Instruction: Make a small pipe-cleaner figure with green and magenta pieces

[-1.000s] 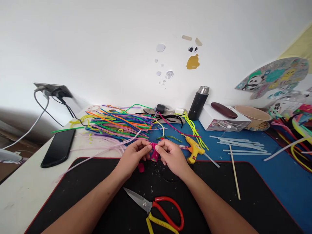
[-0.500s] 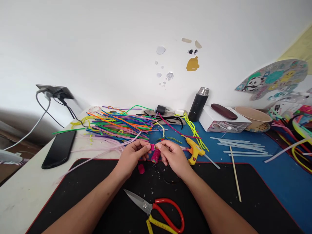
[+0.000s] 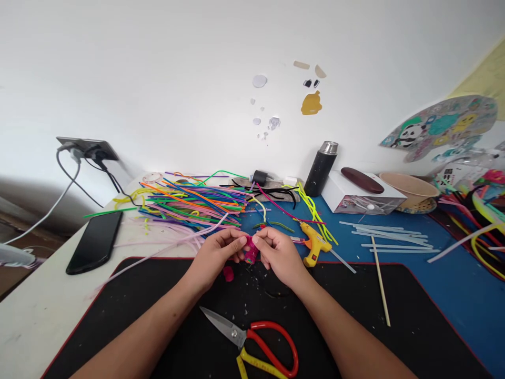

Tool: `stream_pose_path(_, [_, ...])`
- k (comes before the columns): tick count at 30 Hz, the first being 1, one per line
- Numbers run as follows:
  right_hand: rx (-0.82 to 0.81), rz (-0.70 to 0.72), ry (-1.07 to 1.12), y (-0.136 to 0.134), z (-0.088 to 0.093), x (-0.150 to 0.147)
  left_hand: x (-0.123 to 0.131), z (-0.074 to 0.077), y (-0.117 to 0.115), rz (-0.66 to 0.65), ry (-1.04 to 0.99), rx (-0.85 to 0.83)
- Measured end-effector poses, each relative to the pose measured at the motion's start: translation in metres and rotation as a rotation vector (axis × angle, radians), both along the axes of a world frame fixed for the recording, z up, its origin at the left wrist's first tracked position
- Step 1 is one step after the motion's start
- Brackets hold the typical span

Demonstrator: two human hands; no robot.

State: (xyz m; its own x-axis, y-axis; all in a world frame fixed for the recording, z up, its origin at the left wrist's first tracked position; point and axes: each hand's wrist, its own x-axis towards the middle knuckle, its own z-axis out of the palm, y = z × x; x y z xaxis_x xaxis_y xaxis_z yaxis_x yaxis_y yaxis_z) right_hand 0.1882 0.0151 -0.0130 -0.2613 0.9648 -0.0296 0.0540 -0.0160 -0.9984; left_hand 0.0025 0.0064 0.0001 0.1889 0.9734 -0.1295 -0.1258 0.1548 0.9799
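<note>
Between my two hands is a small magenta fuzzy piece [image 3: 250, 253], with some green at its lower end. The fingers of my left hand [image 3: 221, 252] are closed on its left side. On the right side, the thumb and fingers of my right hand [image 3: 277, 251] pinch the same piece. A smaller magenta scrap [image 3: 228, 273] lies on the black mat [image 3: 158, 300] just below my left fingers. Scissors [image 3: 234, 333] with red and yellow handles rest open on the mat, nearer to me. To the right of my right hand is a yellow glue gun [image 3: 315, 245].
Behind my hands lie colourful pipe cleaners [image 3: 193, 202]. A phone [image 3: 94, 242] is at the left. Toward the right are a black bottle [image 3: 321, 168], a white box [image 3: 335, 195], a bowl [image 3: 410, 187], glue sticks [image 3: 394, 237] and a wooden stick [image 3: 381, 284].
My fingers have come slightly closer together. The narrow magenta part that showed between them is now pressed against the top of the larger piece.
</note>
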Motion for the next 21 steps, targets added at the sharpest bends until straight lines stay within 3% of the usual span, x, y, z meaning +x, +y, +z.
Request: stream_pose_path(21, [-0.021, 0.063, -0.052, -0.0006, 0.0003, -0.0014, -0.0015, -0.0056, -0.0049, 0.019, 0.287, 0.215])
